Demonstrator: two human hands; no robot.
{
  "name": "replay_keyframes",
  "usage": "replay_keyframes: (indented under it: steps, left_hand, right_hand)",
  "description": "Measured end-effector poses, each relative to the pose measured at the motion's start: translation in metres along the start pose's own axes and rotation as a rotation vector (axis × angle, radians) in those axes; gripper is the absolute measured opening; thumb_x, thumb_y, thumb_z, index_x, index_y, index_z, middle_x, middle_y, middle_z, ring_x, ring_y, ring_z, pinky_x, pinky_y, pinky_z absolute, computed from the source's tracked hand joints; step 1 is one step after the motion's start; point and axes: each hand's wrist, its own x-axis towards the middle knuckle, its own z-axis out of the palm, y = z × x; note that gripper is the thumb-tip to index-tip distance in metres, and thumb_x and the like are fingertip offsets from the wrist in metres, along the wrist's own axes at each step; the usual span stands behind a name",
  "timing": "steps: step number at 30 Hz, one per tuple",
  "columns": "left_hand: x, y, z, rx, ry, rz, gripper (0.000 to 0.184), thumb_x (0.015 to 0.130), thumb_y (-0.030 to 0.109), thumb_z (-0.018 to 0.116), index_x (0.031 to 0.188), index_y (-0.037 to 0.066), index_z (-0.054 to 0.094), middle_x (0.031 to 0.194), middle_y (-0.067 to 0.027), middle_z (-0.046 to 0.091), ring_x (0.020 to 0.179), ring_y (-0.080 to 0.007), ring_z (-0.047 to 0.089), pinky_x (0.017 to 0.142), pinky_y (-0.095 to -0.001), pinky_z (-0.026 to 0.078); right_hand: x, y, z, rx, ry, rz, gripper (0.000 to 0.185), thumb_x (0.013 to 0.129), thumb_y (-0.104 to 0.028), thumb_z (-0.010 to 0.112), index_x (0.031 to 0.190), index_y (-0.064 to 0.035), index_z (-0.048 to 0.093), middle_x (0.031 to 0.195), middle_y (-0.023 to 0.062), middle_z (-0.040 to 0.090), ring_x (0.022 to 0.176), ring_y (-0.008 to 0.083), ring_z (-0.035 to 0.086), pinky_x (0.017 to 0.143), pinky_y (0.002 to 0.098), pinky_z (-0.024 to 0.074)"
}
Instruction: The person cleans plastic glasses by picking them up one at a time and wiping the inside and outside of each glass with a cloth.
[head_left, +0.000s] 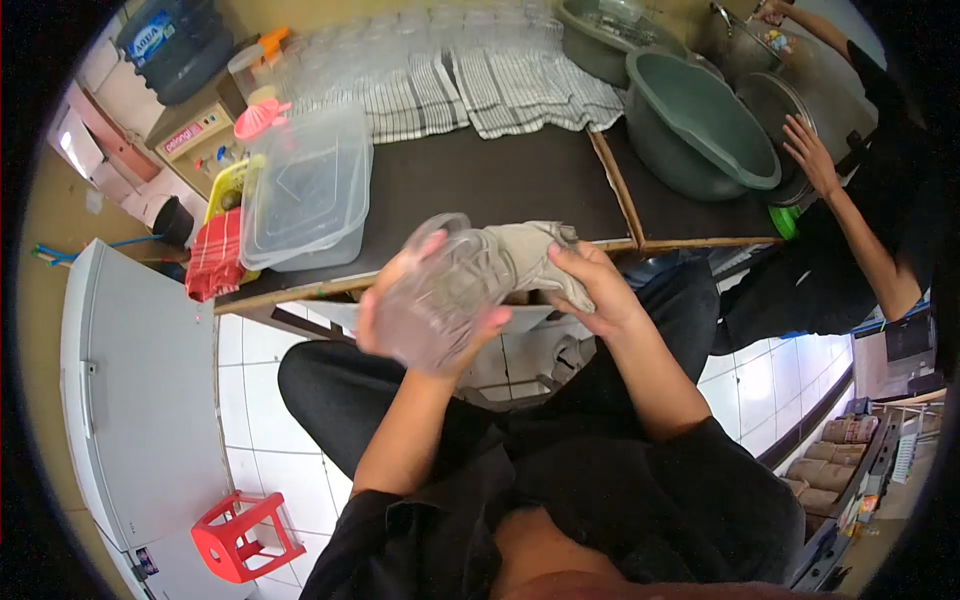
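Note:
My left hand (pixel 385 305) is wrapped round a clear jar (pixel 435 300), tilted above my lap and a little blurred. In my right hand (pixel 605 290) is a grey-beige cloth (pixel 530 255), gripped between thumb and fingers. The cloth's far end meets the jar, and part of it seems to sit inside the mouth. Both hands are just in front of the dark table (pixel 480 185). At the table's back, rows of clear containers (pixel 400 40) stand by striped cloths (pixel 530 90).
A lidded clear plastic box (pixel 305 190) sits on the table's left, beside a red cloth (pixel 213 255) and a pink funnel (pixel 260 118). Green basins (pixel 690 130) stand at the right, near a co-worker's hand (pixel 815 155). A red stool (pixel 240 535) and white fridge (pixel 150 400) are at left.

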Motion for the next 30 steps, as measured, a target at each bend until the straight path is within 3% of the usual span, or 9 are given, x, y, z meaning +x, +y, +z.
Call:
replay_keyframes:
  steps: [4,6,8,10,14,17,20,24,30]
  left_hand:
    - [0.029,-0.002,-0.006,-0.027,0.081,-0.065,0.124,0.083,0.034,0.095,0.165,0.013,0.005,0.138,-0.0280,0.058,0.124,-0.0392,0.065,0.108,-0.0515,0.054]
    - [0.026,-0.011,-0.007,0.102,0.006,-0.274,0.120,0.088,0.034,0.091,0.167,0.013,0.003,0.141,-0.0283,0.057,0.128,-0.0378,0.063,0.110,-0.0516,0.054]
    - [0.022,-0.014,-0.003,0.048,0.011,-0.430,0.121,0.085,0.029,0.094,0.165,0.014,0.005,0.142,-0.0255,0.057,0.130,-0.0341,0.060,0.111,-0.0491,0.052]
    - [0.019,-0.023,0.002,0.015,0.138,-0.526,0.115,0.086,0.032,0.092,0.164,0.011,0.010,0.142,-0.0251,0.056,0.129,-0.0339,0.061,0.111,-0.0481,0.053]
    - [0.022,-0.036,0.029,0.028,0.145,-0.572,0.123,0.087,0.069,0.078,0.167,0.008,0.005,0.161,-0.0259,0.035,0.144,-0.0393,0.048,0.120,-0.0571,0.041]
    - [0.033,-0.031,0.038,-0.073,-0.278,-0.578,0.140,0.082,0.094,0.057,0.170,0.006,-0.005,0.172,-0.0251,0.017,0.157,-0.0423,0.029,0.127,-0.0584,0.024]
    - [0.037,-0.059,0.024,0.069,-0.534,-0.370,0.130,0.087,0.087,0.061,0.170,0.000,0.009,0.169,-0.0287,0.032,0.156,-0.0430,0.033,0.127,-0.0529,0.027]
    - [0.014,-0.078,0.017,0.547,-0.702,-0.394,0.098,0.089,0.050,0.080,0.160,-0.001,0.037,0.162,-0.0303,0.041,0.153,-0.0485,0.036,0.124,-0.0572,0.030]
    - [0.018,-0.075,0.030,0.802,-0.889,-0.404,0.081,0.088,0.040,0.083,0.152,0.003,0.049,0.158,-0.0326,0.041,0.150,-0.0503,0.037,0.122,-0.0606,0.030]
  right_hand:
    - [0.058,-0.020,-0.012,-0.341,0.053,-0.315,0.038,0.103,-0.027,0.071,0.125,0.0029,0.069,0.112,0.0110,0.076,0.094,0.0157,0.070,0.079,0.0337,0.0561]
    - [0.103,-0.033,-0.031,-0.873,0.013,-0.443,0.042,0.102,-0.029,0.073,0.123,0.0071,0.069,0.108,0.0134,0.076,0.102,0.0198,0.070,0.096,0.0353,0.0534]
    - [0.122,-0.045,-0.032,-1.101,0.027,-0.397,0.046,0.099,-0.021,0.074,0.136,0.0048,0.062,0.129,0.0190,0.071,0.122,0.0278,0.066,0.106,0.0400,0.0501]
    - [0.106,-0.052,-0.005,-2.031,0.553,-0.818,0.059,0.093,-0.018,0.077,0.142,0.0054,0.055,0.149,0.0269,0.056,0.138,0.0385,0.055,0.114,0.0479,0.0441]
    - [0.087,-0.039,0.033,-1.223,-0.204,-0.979,0.091,0.079,-0.013,0.087,0.156,0.0054,0.040,0.159,0.0282,0.043,0.152,0.0486,0.036,0.126,0.0533,0.0312]
    - [0.089,-0.024,0.046,-1.115,0.011,-1.028,0.104,0.070,-0.020,0.094,0.154,0.0048,0.037,0.149,0.0297,0.050,0.145,0.0459,0.047,0.124,0.0497,0.0353]
    - [0.112,-0.056,0.027,-0.920,0.071,-0.794,0.095,0.082,-0.021,0.092,0.154,0.0024,0.034,0.144,0.0221,0.059,0.137,0.0313,0.058,0.115,0.0440,0.0459]
    - [0.200,-0.087,0.006,-0.598,0.183,-0.980,0.079,0.080,-0.033,0.093,0.136,0.0030,0.052,0.132,0.0210,0.066,0.125,0.0336,0.065,0.106,0.0421,0.0511]
    - [0.368,-0.146,0.021,-1.006,0.286,-0.849,0.078,0.074,-0.035,0.092,0.133,0.0039,0.058,0.131,0.0250,0.064,0.126,0.0365,0.063,0.108,0.0466,0.0497]
